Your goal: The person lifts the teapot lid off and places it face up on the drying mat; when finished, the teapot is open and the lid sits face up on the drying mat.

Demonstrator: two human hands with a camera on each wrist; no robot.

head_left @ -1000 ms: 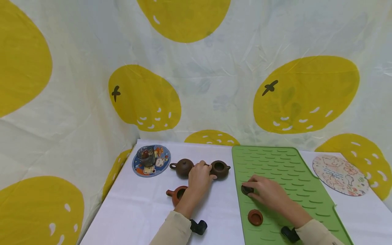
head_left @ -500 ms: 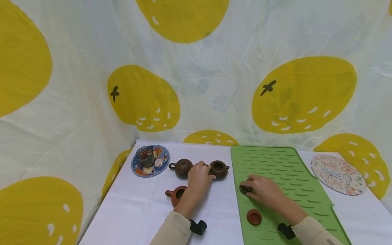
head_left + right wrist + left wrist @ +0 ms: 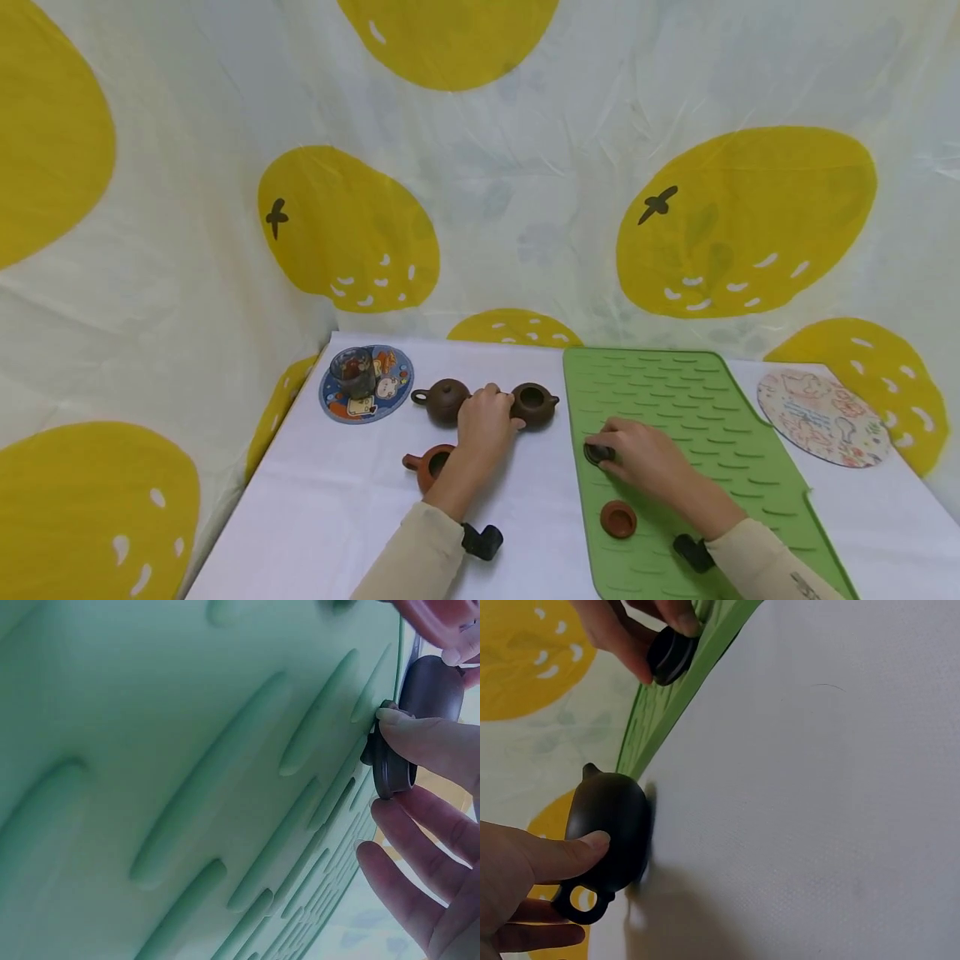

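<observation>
My left hand (image 3: 483, 433) holds a dark brown lidless teapot (image 3: 534, 406) standing on the white cloth. In the left wrist view, the thumb presses the side of the teapot (image 3: 619, 814) while other fingers lie by its loop handle. Over the green ridged mat (image 3: 660, 367), my right hand (image 3: 648, 457) pinches a dark teapot lid (image 3: 597, 455). The right wrist view shows this lid (image 3: 391, 765) between thumb and fingers, its knob facing the mat. Whether it touches the mat, I cannot tell. A red-brown lid (image 3: 618, 519) lies upside down on the mat nearby.
Left of my left hand stands a dark brown lidded teapot (image 3: 447, 402). A red-brown open teapot (image 3: 429, 467) is partly hidden by my left forearm. Farther left, a glass cup (image 3: 352, 372) sits on a blue round mat (image 3: 392, 375). A pink patterned mat (image 3: 821, 417) lies right.
The head view has shifted slightly. Both hands keep their hold on the dark teapot and the dark lid, with little visible movement.
</observation>
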